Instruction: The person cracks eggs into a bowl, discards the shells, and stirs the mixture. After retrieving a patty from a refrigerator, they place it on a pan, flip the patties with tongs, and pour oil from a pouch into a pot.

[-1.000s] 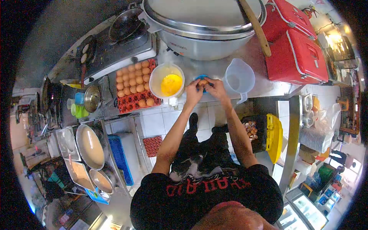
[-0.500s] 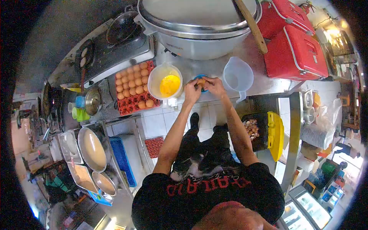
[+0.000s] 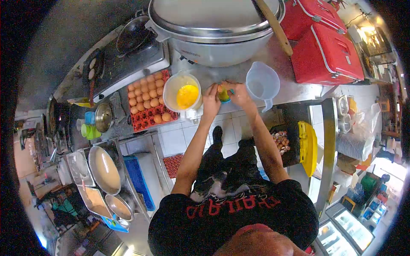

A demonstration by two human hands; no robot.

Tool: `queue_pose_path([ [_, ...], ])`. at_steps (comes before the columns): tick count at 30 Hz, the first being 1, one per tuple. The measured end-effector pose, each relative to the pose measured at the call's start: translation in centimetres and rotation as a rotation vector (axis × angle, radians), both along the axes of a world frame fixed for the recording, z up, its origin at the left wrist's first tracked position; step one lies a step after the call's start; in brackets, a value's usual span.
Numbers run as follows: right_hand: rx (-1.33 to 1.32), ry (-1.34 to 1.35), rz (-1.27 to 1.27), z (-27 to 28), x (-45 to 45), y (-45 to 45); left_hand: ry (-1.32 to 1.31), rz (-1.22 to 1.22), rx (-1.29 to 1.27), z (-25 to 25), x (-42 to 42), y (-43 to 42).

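My left hand point(image 3: 211, 101) and my right hand point(image 3: 240, 95) are close together over a small blue bowl point(image 3: 224, 101) at the counter's front edge. Their fingers are closed on a brown eggshell point(image 3: 221, 88), which they partly hide. Yellowish egg shows in the bowl below. Just left of my left hand stands a white translucent pitcher point(image 3: 171, 94) with several yolks point(image 3: 187, 96) in it. Further left lies a red egg tray point(image 3: 141, 124) with rows of brown eggs point(image 3: 147, 94) and some vacant hollows. A translucent jug point(image 3: 263, 83) stands right of my right hand.
A large lidded pot point(image 3: 213, 53) stands behind, a wooden paddle point(image 3: 277, 32) across its lid. Red cooler boxes point(image 3: 329, 55) are at the back right. Below the counter sits a bin of eggshells point(image 3: 281, 141) beside a yellow lid point(image 3: 307, 147). Batter fills a bowl point(image 3: 104, 170) at left.
The egg between my hands has been opened, and yellowish egg now shows in the blue bowl. My fingers have parted slightly. The whole view has shifted a little.
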State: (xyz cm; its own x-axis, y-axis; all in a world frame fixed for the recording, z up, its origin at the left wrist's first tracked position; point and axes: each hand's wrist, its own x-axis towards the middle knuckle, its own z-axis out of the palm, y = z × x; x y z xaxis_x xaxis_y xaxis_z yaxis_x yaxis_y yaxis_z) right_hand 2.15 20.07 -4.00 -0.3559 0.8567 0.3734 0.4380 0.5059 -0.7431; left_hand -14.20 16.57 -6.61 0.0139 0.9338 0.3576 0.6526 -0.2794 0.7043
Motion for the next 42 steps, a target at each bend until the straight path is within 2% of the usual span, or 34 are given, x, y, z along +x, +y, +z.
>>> queue_pose_path([
  [3,0.21,-0.22,-0.162,1.2,-0.7,-1.0,0.133,0.013,0.095,0.1,0.2,-0.4],
  [6,-0.017,-0.282,-0.255,-1.3,-2.1,-2.6,0.144,-0.014,0.076,-0.6,0.4,-1.0],
  [9,-0.166,0.195,-0.379,-3.3,-3.0,-4.5,0.048,-0.036,0.0,0.0,1.3,-1.9],
  [12,-0.545,0.611,-0.358,-3.4,-0.5,-7.6,-0.159,-0.12,-0.131,4.7,4.0,-4.4],
  [14,-0.643,0.793,-0.421,-1.3,2.6,-11.1,-0.158,-0.292,-0.092,6.1,6.2,-6.6],
  [16,-0.521,0.904,-0.376,-0.8,7.0,-15.4,-0.125,-0.549,0.029,7.0,8.3,-9.6],
  [18,-0.597,0.792,-0.583,1.1,11.2,-19.9,-0.214,-0.702,-0.057,9.1,10.8,-12.3],
  [20,-0.525,0.585,-0.766,1.7,15.5,-24.1,-0.299,-0.857,-0.146,9.8,11.8,-13.7],
  [22,-0.494,0.659,-0.896,1.9,18.7,-27.3,-0.338,-0.947,-0.215,10.0,11.8,-14.6],
  [24,-0.574,0.217,-0.964,-1.2,23.2,-31.4,-0.318,-0.958,-0.258,10.3,10.6,-14.7],
  [25,-0.781,-0.531,-1.128,-2.0,25.1,-32.9,-0.29,-0.929,-0.248,10.0,9.9,-15.0],
  [26,-0.696,-0.847,-1.159,-1.5,24.0,-32.9,-0.28,-0.874,-0.245,9.7,8.9,-15.3],
  [27,-0.777,-0.736,-0.97,-5.6,27.5,-33.9,-0.265,-0.823,-0.24,9.3,7.8,-15.6],
  [28,-0.526,-0.537,-0.76,-5.3,26.3,-32.4,-0.25,-0.78,-0.234,9.2,6.7,-15.6],
  [30,-0.97,0.205,-0.559,-4.2,21.7,-27.8,-0.235,-0.627,-0.273,9.1,4.5,-15.8],
  [31,-1.094,0.171,-0.525,-1.0,17.4,-24.8,-0.235,-0.557,-0.29,9.3,3.3,-15.9],
  [34,-0.87,-0.117,-0.12,1.3,9.2,-18.6,-0.338,-0.251,-0.313,9.5,0.3,-16.8],
  [35,-0.585,-0.246,0.126,-0.6,7.7,-17.7,-0.373,-0.094,-0.304,9.1,-0.9,-17.9],
  [36,-0.692,-0.156,0.206,-0.2,5.0,-16.4,-0.403,0.021,-0.309,8.9,-2.2,-19.1],
  [37,-0.573,-0.32,0.414,0.4,2.1,-14.6,-0.201,0.102,-0.004,10.9,-3.7,-19.9],
  [38,-0.506,-0.25,0.368,3.7,-0.2,-14.4,-0.463,0.333,-0.379,12.4,-4.4,-21.7],
  [39,-0.634,-0.319,0.454,4.5,-1.5,-14.0,-0.5,0.392,-0.394,12.0,-6.2,-22.9],
  [40,-0.597,-0.389,0.453,3.0,-3.1,-14.2,-0.516,0.434,-0.349,11.2,-7.7,-24.8],
  [41,-0.189,-0.168,0.336,1.2,-4.0,-15.4,-0.545,0.471,-0.329,9.9,-9.3,-26.7],
  [42,-0.363,-0.178,0.282,2.8,-5.1,-15.8,-0.574,0.483,-0.343,8.4,-10.7,-28.2],
])
